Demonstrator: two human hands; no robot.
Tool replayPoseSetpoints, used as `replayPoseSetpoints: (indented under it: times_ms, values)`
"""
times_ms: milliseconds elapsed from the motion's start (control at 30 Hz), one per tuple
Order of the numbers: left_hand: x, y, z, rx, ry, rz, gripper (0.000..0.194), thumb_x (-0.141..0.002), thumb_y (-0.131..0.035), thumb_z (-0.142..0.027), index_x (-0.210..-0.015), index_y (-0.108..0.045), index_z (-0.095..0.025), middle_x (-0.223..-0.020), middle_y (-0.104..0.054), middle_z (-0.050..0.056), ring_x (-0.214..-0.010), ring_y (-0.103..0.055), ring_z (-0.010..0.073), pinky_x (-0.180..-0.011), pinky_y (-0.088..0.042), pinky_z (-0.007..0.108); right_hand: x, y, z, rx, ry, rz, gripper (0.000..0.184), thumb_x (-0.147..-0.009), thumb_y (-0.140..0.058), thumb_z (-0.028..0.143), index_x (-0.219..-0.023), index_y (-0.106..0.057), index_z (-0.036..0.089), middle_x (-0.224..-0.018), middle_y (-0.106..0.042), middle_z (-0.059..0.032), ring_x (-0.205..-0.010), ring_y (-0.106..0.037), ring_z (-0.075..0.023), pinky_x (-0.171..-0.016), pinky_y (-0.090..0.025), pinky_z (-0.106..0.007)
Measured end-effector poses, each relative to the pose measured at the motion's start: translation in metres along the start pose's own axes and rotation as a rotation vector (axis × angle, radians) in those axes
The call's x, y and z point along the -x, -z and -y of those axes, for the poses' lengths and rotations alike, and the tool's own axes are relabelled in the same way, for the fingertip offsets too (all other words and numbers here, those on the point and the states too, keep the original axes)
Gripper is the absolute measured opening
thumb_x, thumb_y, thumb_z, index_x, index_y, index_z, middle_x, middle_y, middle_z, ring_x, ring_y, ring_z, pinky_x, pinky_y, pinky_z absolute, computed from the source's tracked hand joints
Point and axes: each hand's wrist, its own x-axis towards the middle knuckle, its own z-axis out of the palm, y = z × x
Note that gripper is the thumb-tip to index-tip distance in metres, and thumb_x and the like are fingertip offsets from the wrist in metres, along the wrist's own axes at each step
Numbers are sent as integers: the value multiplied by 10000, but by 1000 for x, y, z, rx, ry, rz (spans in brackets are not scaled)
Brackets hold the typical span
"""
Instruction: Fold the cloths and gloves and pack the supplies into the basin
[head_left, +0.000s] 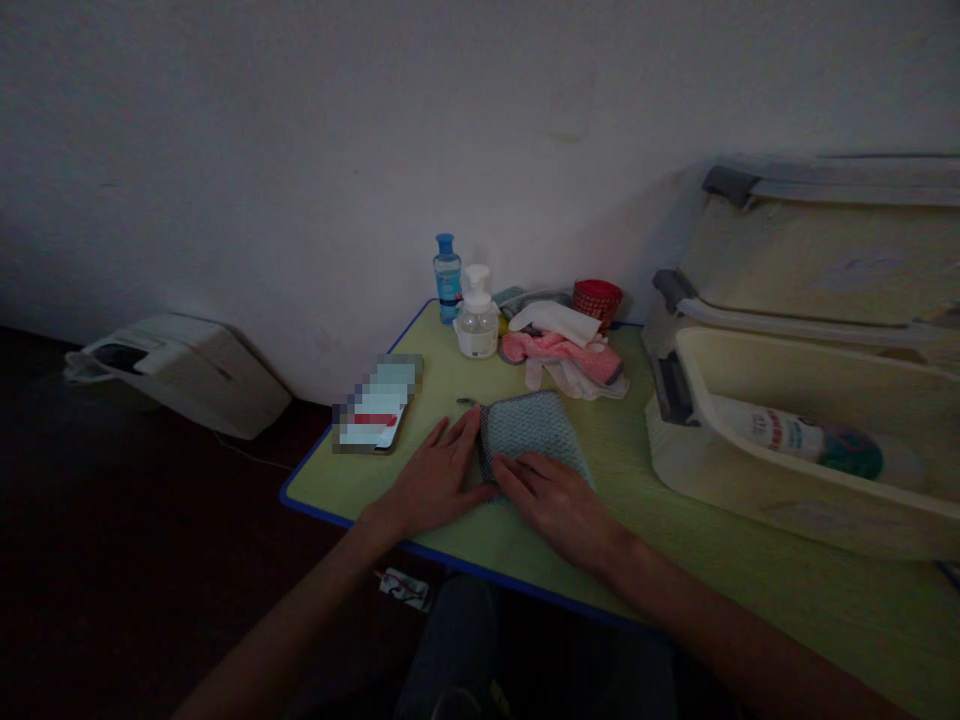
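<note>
A folded grey-blue knitted cloth (534, 428) lies on the green table (697, 545) near its front edge. My left hand (435, 480) rests flat beside the cloth's left edge, fingers stretched out and touching it. My right hand (559, 505) lies flat on the cloth's near part, fingers extended toward the left hand. Neither hand grips anything.
A phone (375, 405) lies at the table's left. At the back stand a blue-capped bottle (448, 278), a pump bottle (477, 315), a red cup (597, 298) and a pile of pink and white cloths (566, 350). Cream plastic bins (810, 430) fill the right; one holds a bottle (810, 440).
</note>
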Motion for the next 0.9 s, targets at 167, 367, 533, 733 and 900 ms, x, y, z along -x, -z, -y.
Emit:
replayPoseSetpoints:
  times_ms: [167, 367, 533, 733, 900]
  values:
    - [0, -2, 2, 18, -7, 6, 973, -766, -446, -603, -1389, 71, -64, -1454, -196, 198, -1347, -203, 233, -1104, -156, 406, 1, -8, 1, -68, 3, -34, 198, -830, -515, 100, -1009, -595, 70, -946, -675, -102, -829, -588, -201, -684, -524, -309]
    - [0, -2, 1, 42, 6, -11, 1110, -666, -523, -670, -1391, 75, -81, -1457, -188, 199, -1346, -202, 255, -1099, -169, 424, 0, -6, 2, -117, 4, -52, 187, -855, -495, 140, -997, -605, 87, -933, -684, -87, -830, -591, -198, -673, -523, -323]
    - [-1, -2, 1, 33, 3, -8, 1087, -682, -530, -636, -1388, 80, -79, -1453, -196, 207, -1344, -212, 249, -1094, -172, 423, 0, -8, 3, -121, 25, -125, 181, -837, -514, 114, -978, -620, 76, -937, -691, -76, -804, -596, -195, -653, -525, -313]
    - [-1, 0, 1, 48, 7, 4, 1144, -634, -535, -686, -1390, 59, -67, -1446, -223, 201, -1343, -213, 253, -1100, -154, 412, 1, -12, 2, -207, 35, -83, 168, -831, -525, 130, -951, -638, 99, -960, -687, -68, -837, -600, -188, -714, -527, -313]
    - [-2, 1, 1, 47, -2, 17, 1210, -573, -523, -755, -1395, 56, -83, -1450, -223, 190, -1346, -202, 258, -1096, -155, 418, 2, -10, 0, -289, 26, -99, 201, -839, -481, 117, -957, -645, 110, -1005, -675, -75, -895, -598, -171, -816, -499, -314]
